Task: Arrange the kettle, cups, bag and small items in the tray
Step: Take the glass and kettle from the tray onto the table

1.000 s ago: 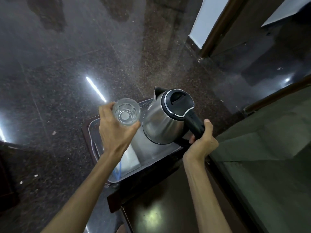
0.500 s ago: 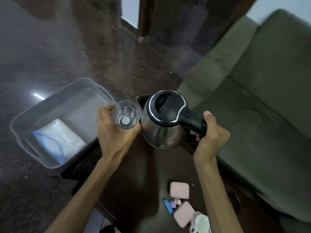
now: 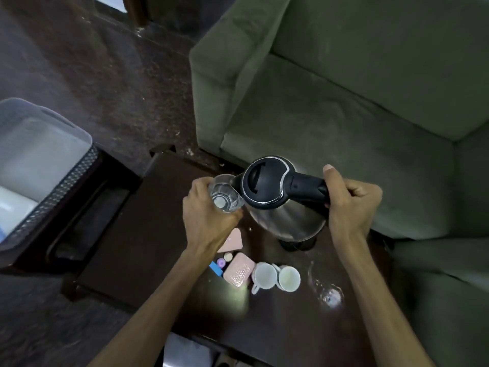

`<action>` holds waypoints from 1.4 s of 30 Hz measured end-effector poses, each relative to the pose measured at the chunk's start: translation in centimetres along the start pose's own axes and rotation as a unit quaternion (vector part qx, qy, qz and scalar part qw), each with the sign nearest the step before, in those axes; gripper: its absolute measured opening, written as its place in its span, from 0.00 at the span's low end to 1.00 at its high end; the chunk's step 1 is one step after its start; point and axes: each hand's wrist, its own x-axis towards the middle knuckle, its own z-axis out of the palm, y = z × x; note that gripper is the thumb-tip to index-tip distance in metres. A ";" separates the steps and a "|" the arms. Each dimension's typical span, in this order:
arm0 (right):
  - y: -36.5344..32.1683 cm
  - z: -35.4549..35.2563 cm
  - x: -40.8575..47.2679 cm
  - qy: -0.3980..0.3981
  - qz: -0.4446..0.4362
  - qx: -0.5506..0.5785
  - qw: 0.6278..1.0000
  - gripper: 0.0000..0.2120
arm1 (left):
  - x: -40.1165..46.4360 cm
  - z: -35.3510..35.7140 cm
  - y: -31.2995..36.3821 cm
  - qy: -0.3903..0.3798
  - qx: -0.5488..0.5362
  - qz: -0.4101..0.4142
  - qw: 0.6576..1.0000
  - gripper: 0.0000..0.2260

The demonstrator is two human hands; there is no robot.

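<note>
A grey plastic tray (image 3: 87, 144) sits at the far left on a low dark stand, a white bag (image 3: 13, 205) lying inside it near the frame edge. To its right stretches the dark desk (image 3: 137, 234), where a person holds two things above the surface. The left hand (image 3: 209, 215) is curled round a clear glass (image 3: 223, 193), kept upright with its mouth facing up, seemingly so it can be carried safely. Just beside it, touching or nearly so, is the steel kettle (image 3: 280, 197), its black handle gripped in the fist of the right hand (image 3: 349, 200), thumb laid along the top; the kettle hangs level over its round base (image 3: 297, 243) on the desk. Both appear lifted for the trip left to the tray, which lies well apart from them. Near the person, below the hands, wait the small items: two pink cases (image 3: 238, 268), a blue piece and small round bits, then two white cups (image 3: 276, 276) side by side, and another clear glass (image 3: 326, 287) at the right. A green sofa (image 3: 344, 102) fills the far right.
</note>
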 end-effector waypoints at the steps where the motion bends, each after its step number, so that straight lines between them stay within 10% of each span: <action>1: 0.3 -1.0 0.2 0.003 -0.004 -0.021 1.000 0.31 | -0.8 0.9 0.3 -0.010 0.000 0.007 1.000 0.29; 16: 2.0 -6.8 0.7 -0.013 -0.109 -0.320 0.941 0.31 | -7.3 8.5 2.0 -0.053 0.029 0.030 0.998 0.32; 42: 3.1 -7.4 1.7 -0.052 -0.115 -0.396 0.909 0.32 | -8.1 11.3 1.2 -0.072 0.054 0.036 0.995 0.32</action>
